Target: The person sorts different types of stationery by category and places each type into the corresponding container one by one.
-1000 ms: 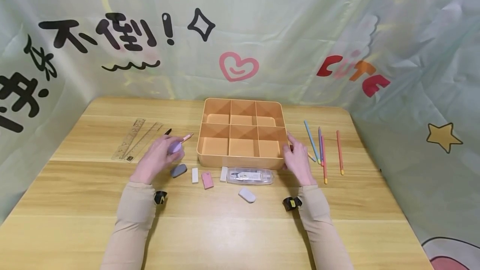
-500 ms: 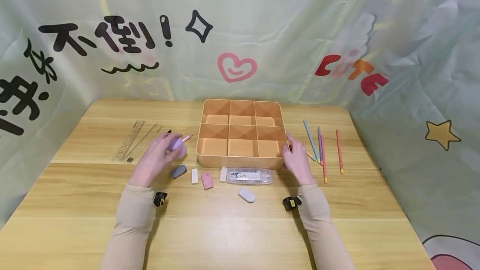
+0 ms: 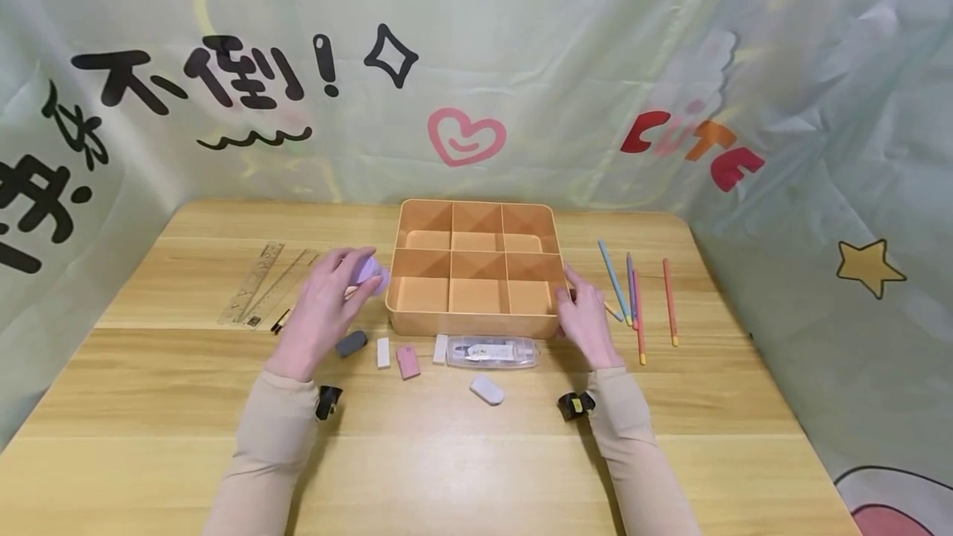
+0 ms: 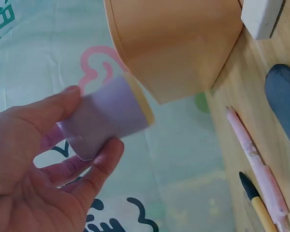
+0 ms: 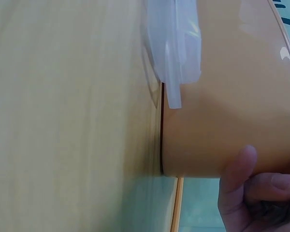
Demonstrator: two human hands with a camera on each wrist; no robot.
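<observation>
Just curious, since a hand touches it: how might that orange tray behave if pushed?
The orange tray would probably slide rather than tip, being wide and low. Thin walls suggest it's light for its size; crossing dividers likely keep it fairly stiff.

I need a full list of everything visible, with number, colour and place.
Box: one, orange, table centre.
Lilac object: one, yellow-edged, held, left of box.
Rulers: apparently two, clear, table left.
Pens: two, pink, yellow-black, left of box.
Blocks: five, whitish, pink, grey, nearer than box.
Case: one, clear, before box.
Pencils: at least five, blue, purple, reddish, table right.
Table: one, light brown, beneath.
Cloth: one, pale green, behind table.
Wrist devices: two, black, at wrists.
Sleeves: two, beige, on arms.
Left hand: one, bare, left of box.
Right hand: one, bare, at box's right side.
</observation>
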